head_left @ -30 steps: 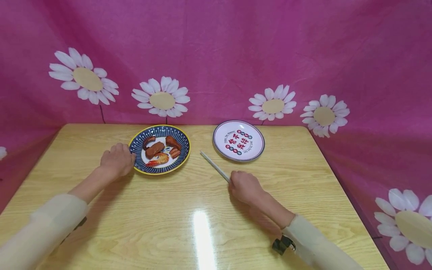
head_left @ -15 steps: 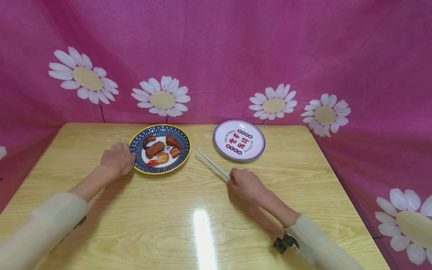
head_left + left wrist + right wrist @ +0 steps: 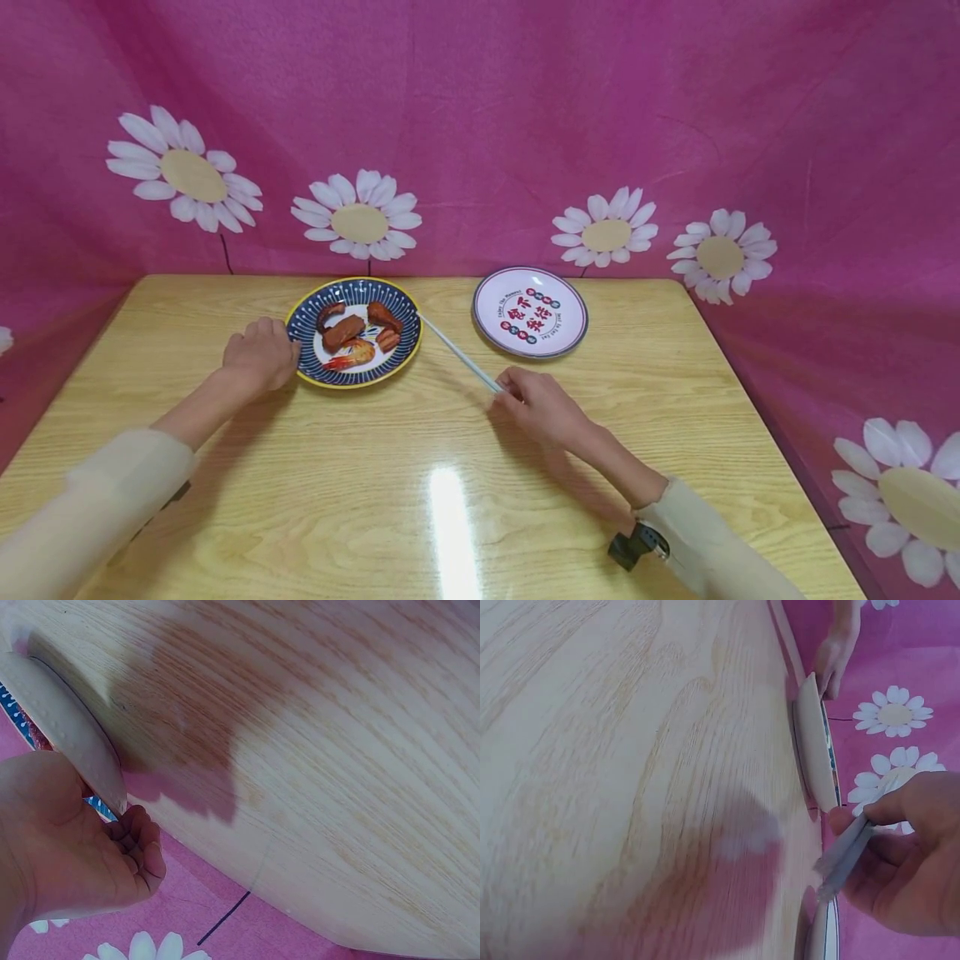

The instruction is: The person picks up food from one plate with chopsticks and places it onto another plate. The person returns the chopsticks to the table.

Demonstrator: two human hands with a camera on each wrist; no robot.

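My left hand (image 3: 261, 357) grips the left rim of a blue patterned plate (image 3: 309, 354) with a yellow edge. In the left wrist view its fingers (image 3: 144, 840) are curled at the plate's rim. On that plate lie a shrimp (image 3: 352, 356), a brown block of meat (image 3: 343, 332) and several other reddish-brown food pieces (image 3: 384, 316). My right hand (image 3: 542, 406) holds a pair of pale chopsticks (image 3: 461, 354), whose two thick ends show in the right wrist view. Their tips reach the right rim of the blue plate, pointing left and away from me.
A white plate (image 3: 491, 312) with red lettering and a dark rim stands to the right of the blue plate. Both plates are near the back edge of the wooden table (image 3: 337, 500). Behind hangs a magenta curtain (image 3: 480, 125) with white daisies.
My right hand has shifted slightly, and the chopsticks have swung up and left, their tips going from over the table to the blue plate's rim. The left hand has stayed in place.
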